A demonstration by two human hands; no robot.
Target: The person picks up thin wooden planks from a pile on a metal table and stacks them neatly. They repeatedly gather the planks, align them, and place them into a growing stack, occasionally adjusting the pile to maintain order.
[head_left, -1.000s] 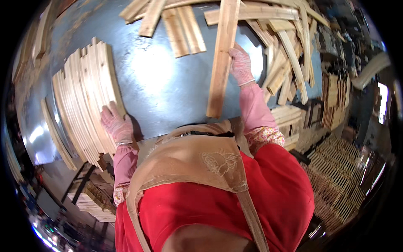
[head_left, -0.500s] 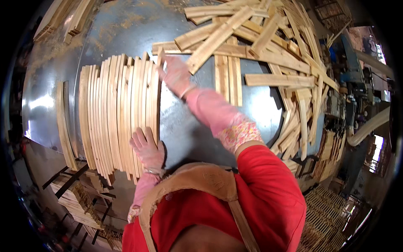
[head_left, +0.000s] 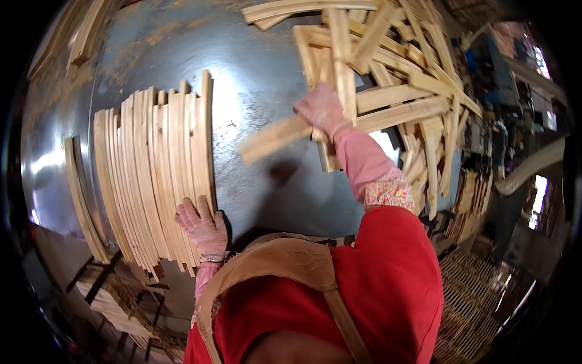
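Note:
A row of pale wooden slats (head_left: 160, 158) stands on edge, packed side by side, at the left of the metal table. My gloved left hand (head_left: 205, 230) lies flat over the near right end of this row, fingers outstretched. Out to the right, my gloved right hand (head_left: 321, 109) is closed on a wooden slat (head_left: 273, 138), which is smeared by motion and juts leftward over the table. Its other end is hidden by the hand and the slats there. Beneath and beyond that hand lie more loose slats (head_left: 344, 67).
A jumbled heap of slats (head_left: 418, 79) fills the right of the metal table (head_left: 254, 194). One separate slat (head_left: 85, 200) lies left of the row. Sawdust and more boards (head_left: 88, 30) are at the far left. Stacked wood (head_left: 115, 309) stands below the table's near left edge.
My right hand has moved from the row's far end rightward to the loose slats, where it now grips one. My left hand stays on the row. The view has shifted slightly.

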